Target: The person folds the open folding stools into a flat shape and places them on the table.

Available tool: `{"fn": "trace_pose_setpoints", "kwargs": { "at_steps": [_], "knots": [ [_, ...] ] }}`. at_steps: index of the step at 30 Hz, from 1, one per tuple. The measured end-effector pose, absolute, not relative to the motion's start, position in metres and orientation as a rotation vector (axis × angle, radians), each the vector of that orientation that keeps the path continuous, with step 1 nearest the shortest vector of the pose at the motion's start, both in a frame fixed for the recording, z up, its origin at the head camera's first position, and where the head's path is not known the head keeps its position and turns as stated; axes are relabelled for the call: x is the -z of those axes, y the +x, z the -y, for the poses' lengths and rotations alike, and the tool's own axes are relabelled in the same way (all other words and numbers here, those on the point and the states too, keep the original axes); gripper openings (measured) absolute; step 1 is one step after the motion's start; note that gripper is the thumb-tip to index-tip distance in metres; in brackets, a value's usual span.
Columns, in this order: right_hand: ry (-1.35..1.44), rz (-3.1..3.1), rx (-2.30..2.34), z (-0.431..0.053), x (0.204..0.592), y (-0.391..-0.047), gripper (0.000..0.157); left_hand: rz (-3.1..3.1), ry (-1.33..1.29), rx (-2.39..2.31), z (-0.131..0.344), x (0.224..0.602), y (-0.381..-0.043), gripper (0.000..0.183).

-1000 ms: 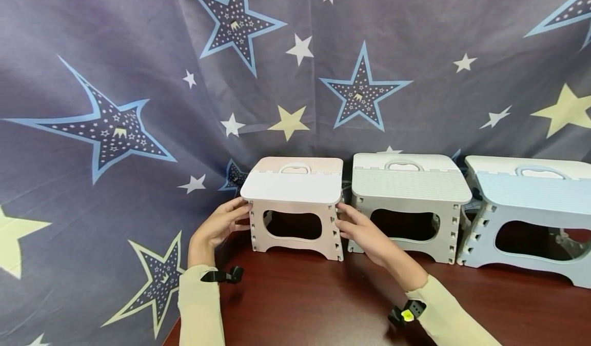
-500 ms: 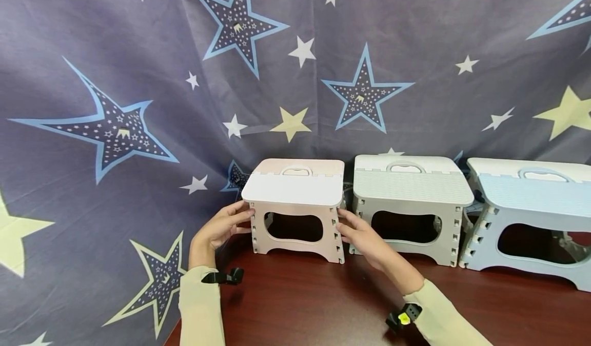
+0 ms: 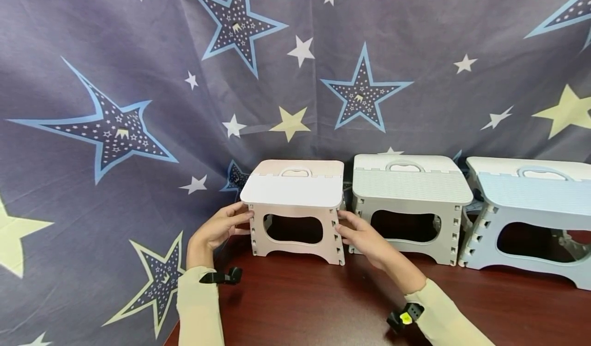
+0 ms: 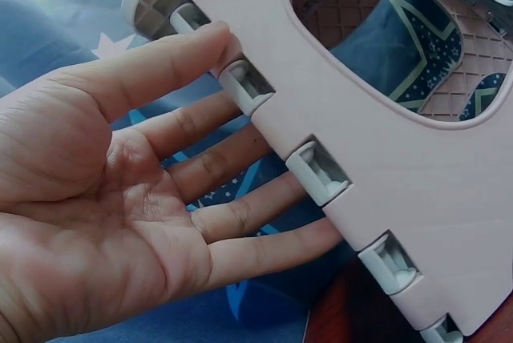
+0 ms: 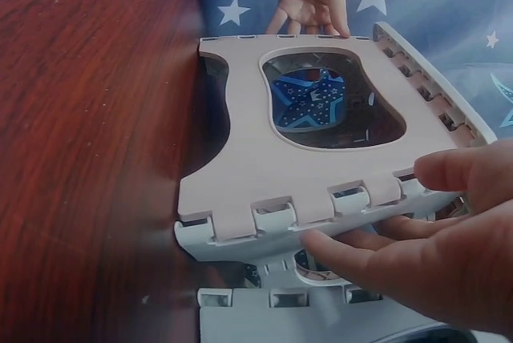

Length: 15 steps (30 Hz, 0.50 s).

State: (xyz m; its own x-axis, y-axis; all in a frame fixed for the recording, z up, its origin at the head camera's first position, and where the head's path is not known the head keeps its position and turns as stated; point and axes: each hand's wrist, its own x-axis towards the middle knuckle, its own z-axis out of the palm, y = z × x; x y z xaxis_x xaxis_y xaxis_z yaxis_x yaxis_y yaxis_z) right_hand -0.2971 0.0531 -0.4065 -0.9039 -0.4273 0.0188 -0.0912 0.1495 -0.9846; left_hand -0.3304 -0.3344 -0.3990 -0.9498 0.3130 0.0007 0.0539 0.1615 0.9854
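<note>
A pink folding step stool (image 3: pixel 295 192) with a white top panel and a carry handle stands upright on the table at the left of a row. My left hand (image 3: pixel 221 227) touches its left side. In the left wrist view, the thumb lies on the front edge by the hinge notches, and the other fingers reach straight behind the side. My right hand (image 3: pixel 365 238) is at the stool's right side. In the right wrist view, its thumb and index finger (image 5: pixel 341 255) touch the notched edge, while the other fingers are partly hidden behind it.
To the right stand a green folding stool (image 3: pixel 411 187), close beside the pink one, and a blue folding stool (image 3: pixel 531 192). A grey cloth (image 3: pixel 272 89) with stars hangs behind and at the left. The dark red table (image 3: pixel 295 305) extends in front.
The pink stool has shifted very slightly toward the front of the table, and both hands have moved with it. The other stools keep their places.
</note>
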Motion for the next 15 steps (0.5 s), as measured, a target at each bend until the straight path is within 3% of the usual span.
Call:
{"fn": "trace_pose_setpoints", "kwargs": {
  "at_steps": [15],
  "knots": [
    [-0.480,-2.241,1.730,-0.0563,0.4017,-0.2926,0.049,-2.175,0.423,-1.829,0.3387,0.3986,-0.3276,0.056]
  ]
}}
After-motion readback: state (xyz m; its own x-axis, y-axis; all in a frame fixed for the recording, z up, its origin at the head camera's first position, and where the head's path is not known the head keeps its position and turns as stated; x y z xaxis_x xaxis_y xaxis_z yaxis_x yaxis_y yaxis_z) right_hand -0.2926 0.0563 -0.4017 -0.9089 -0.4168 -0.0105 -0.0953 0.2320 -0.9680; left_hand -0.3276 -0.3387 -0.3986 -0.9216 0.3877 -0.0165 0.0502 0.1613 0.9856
